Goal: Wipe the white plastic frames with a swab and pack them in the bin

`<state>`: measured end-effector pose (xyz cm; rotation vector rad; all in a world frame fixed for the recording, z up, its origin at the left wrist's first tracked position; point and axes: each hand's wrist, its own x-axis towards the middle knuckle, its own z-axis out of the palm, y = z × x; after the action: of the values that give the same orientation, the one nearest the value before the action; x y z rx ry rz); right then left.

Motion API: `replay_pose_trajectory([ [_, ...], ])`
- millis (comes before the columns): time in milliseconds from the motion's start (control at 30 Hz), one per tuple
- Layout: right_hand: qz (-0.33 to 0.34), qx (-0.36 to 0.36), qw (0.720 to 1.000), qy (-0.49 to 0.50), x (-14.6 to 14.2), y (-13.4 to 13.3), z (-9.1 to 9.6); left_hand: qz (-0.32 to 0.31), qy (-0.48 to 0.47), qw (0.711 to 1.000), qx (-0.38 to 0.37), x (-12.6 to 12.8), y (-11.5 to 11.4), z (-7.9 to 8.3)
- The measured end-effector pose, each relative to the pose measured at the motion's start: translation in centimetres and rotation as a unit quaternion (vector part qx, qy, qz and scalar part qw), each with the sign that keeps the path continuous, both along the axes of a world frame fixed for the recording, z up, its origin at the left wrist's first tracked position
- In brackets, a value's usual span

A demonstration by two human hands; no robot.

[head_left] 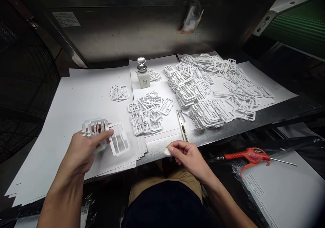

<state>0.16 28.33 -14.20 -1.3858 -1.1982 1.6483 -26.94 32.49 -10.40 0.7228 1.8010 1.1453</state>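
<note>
My left hand (85, 146) is closed around several white cut-out plastic frames (119, 140), one of them fanned out to the right under the thumb. Close to the table's front edge, my right hand (186, 155) pinches a small white wad (167, 152), perhaps cotton or cloth. Beyond the right hand lies a yellow utility knife (182, 126) with tweezers (182, 114) beside it. A loose heap of similar frames (148, 114) sits between the hands, farther back. A smaller group of frames (119, 93) rests behind my left hand.
A white pump bottle (143, 78) with its metal lid raised stands mid-table. Large stacks of frames (208, 114) spread over the right side. White paper sheets (66, 99) cover the metal table (162, 146). A red air gun (255, 156) lies at lower right.
</note>
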Motion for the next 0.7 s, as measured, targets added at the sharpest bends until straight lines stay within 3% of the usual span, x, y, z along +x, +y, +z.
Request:
replay_pose_trajectory([
  [100, -0.002, -0.004, 1.0, 0.008, 0.0, -0.3, -0.1, -0.02, -0.112, 0.993, -0.043, 2.0, -2.8, 0.1],
  [267, -0.038, -0.011, 0.999, 0.026, 0.6, -1.1, 0.0, -0.128, -0.193, 0.971, -0.053, 5.9, -6.1, -1.5],
  [467, -0.085, -0.013, 0.996, 0.024, 2.6, -2.3, -0.1, -0.155, -0.224, 0.958, -0.086, 8.9, -7.2, -2.2],
  [700, -0.083, -0.002, 0.996, 0.013, 3.9, -2.9, -0.4, -0.206, -0.196, 0.953, -0.108, 9.9, -7.5, -2.3],
])
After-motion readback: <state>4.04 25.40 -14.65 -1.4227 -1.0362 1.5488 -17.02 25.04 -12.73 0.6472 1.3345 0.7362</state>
